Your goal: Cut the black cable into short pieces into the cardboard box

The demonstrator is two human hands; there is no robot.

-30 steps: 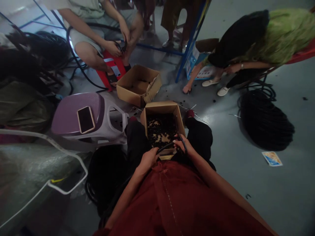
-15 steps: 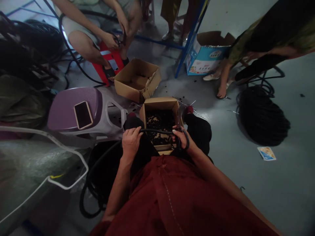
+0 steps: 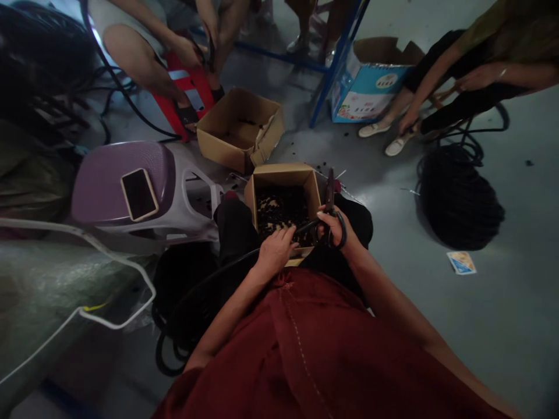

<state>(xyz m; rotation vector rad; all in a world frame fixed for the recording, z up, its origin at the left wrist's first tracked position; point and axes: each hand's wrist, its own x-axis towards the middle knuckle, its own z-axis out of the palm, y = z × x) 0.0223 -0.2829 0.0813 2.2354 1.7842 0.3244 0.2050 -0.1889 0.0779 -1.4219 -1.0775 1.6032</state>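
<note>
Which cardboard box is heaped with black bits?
The box right at the person's left hand, nearly full of them; the other brown box, farther off, holds only a few.

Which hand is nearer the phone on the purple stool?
Left. The left hand sits over the cardboard box, closer to the phone; the right hand, holding scissors, is farther, across the box.
</note>
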